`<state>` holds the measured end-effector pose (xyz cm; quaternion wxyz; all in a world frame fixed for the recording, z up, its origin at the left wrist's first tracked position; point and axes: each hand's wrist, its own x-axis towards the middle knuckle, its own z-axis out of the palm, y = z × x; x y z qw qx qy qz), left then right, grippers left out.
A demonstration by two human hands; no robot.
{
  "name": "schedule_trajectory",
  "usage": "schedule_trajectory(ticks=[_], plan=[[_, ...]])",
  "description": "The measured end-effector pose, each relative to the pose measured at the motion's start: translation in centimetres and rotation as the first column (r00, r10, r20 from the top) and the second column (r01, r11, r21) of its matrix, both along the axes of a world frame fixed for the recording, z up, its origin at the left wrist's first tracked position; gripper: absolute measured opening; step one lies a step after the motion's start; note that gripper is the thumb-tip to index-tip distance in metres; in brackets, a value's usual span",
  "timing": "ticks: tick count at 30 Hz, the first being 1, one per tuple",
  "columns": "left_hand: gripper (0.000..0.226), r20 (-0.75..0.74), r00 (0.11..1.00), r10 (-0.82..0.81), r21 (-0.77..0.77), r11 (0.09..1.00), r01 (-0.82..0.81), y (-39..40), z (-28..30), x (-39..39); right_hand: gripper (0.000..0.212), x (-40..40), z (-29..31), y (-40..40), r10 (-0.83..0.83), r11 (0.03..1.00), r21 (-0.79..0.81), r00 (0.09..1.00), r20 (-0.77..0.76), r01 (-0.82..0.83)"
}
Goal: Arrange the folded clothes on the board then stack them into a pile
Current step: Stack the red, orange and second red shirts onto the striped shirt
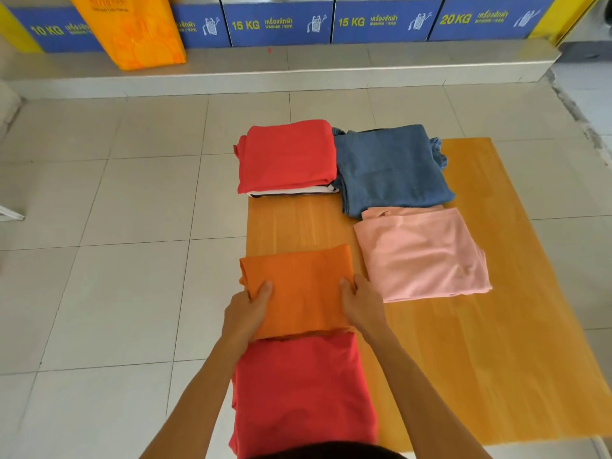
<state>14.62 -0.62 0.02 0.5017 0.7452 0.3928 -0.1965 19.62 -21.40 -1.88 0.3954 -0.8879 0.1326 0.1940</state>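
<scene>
A wooden board (496, 326) lies on the tiled floor. A folded orange cloth (304, 286) sits at its left edge. My left hand (246, 309) grips the cloth's left side and my right hand (362, 303) grips its right side, thumbs on top. A folded red cloth (301, 389) lies just nearer to me, touching the orange one. At the far left a second red cloth (288, 155) rests on a white folded piece (291, 192). A folded blue denim garment (390, 168) lies beside it, and a pink cloth (420, 253) sits in front of the denim.
Pale floor tiles (116, 260) surround the board. A raised grey ledge (298, 67) runs along the back, carrying an orange bag (132, 31) and blue washer panels (281, 24). The board's right half is bare wood.
</scene>
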Motion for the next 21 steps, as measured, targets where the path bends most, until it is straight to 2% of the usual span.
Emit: schedule_trajectory(ticks=[5, 11, 15, 21], plan=[[0.069, 0.109, 0.993, -0.045, 0.086, 0.996, 0.036, 1.9, 1.3, 3.1, 0.029, 3.0, 1.0, 0.7, -0.021, 0.998, 0.054, 0.986, 0.165, 0.012], [0.069, 0.238, 0.967, -0.087, 0.234, 0.972, 0.03, 5.5, 3.8, 11.0, 0.031, 10.4, 3.6, 1.9, 0.054, 0.992, 0.087, 0.931, 0.361, -0.092], [0.064, 0.347, 0.927, -0.14, 0.295, 0.955, 0.034, 7.4, 5.6, 17.4, 0.034, 16.4, 5.3, 3.2, 0.052, 0.989, 0.1, 0.894, 0.444, -0.107], [0.063, 0.409, 0.897, -0.168, 0.35, 0.936, 0.016, 9.5, 6.0, 26.4, 0.03, 26.0, 5.4, 5.3, 0.079, 0.99, 0.067, 0.875, 0.477, -0.126]])
